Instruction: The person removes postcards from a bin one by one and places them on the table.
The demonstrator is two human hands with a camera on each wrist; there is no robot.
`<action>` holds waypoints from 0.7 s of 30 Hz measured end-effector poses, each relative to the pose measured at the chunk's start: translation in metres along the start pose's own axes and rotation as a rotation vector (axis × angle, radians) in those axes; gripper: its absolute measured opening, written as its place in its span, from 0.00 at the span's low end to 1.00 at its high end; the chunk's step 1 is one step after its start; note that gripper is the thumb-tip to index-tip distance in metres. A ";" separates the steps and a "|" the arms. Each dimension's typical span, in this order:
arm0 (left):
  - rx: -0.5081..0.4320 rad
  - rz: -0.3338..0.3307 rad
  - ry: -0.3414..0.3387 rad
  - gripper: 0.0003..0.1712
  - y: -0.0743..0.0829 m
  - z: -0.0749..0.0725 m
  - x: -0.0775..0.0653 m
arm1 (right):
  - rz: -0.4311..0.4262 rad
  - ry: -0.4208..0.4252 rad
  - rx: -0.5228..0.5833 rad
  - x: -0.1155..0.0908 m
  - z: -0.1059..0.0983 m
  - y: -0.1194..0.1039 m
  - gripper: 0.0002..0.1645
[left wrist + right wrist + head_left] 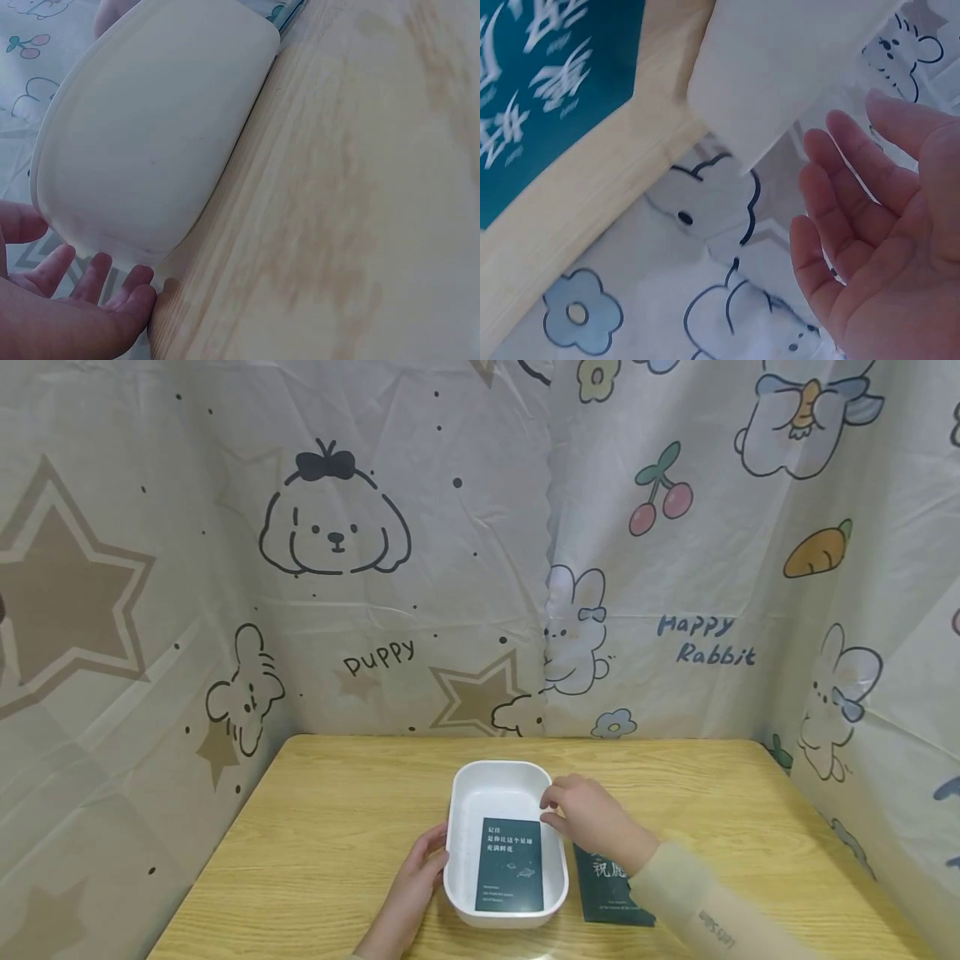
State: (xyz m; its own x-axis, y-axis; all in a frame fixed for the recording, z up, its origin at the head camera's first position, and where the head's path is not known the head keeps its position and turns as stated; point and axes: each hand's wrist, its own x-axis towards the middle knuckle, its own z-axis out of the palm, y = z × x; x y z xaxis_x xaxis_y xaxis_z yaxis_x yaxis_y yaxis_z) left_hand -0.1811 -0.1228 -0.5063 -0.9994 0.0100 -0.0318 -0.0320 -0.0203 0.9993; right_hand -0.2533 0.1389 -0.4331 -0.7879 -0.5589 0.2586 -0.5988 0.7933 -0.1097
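A white rectangular tray (465, 797) with rounded corners sits on the table, a dark green printed card (510, 868) lying inside it. My left hand (422, 867) is at the tray's left side; in the left wrist view its fingertips (91, 271) touch the outer wall. Over the tray's right rim is my right hand (592, 818), fingers loosely bent and holding nothing. The right wrist view shows its palm and separated fingers beside the tray wall. A second dark green card (611, 889) with large white characters lies right of the tray, partly covered by my right arm.
The light wooden table (352, 810) has its far edge against a hanging cloth (450, 568) printed with puppies, rabbits and stars. More cloth hangs along the left and right sides.
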 end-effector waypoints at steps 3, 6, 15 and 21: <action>0.005 -0.003 -0.002 0.27 0.000 0.000 0.000 | -0.010 -0.027 0.019 0.002 0.004 -0.007 0.12; 0.010 -0.008 -0.004 0.27 0.001 -0.001 -0.001 | -0.007 -0.061 0.034 0.005 0.009 -0.012 0.14; 0.008 -0.012 0.005 0.27 0.000 0.000 -0.001 | 0.037 -0.164 0.037 0.012 0.027 -0.023 0.16; 0.015 -0.021 0.012 0.27 0.001 0.000 -0.002 | 0.061 -0.205 0.012 0.018 0.033 -0.026 0.17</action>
State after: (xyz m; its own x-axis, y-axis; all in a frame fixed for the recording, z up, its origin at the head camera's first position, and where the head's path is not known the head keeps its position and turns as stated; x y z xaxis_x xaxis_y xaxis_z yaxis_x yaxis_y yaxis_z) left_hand -0.1796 -0.1225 -0.5049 -0.9986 -0.0018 -0.0534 -0.0534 -0.0051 0.9986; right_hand -0.2563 0.1002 -0.4578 -0.8346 -0.5485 0.0510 -0.5501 0.8248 -0.1307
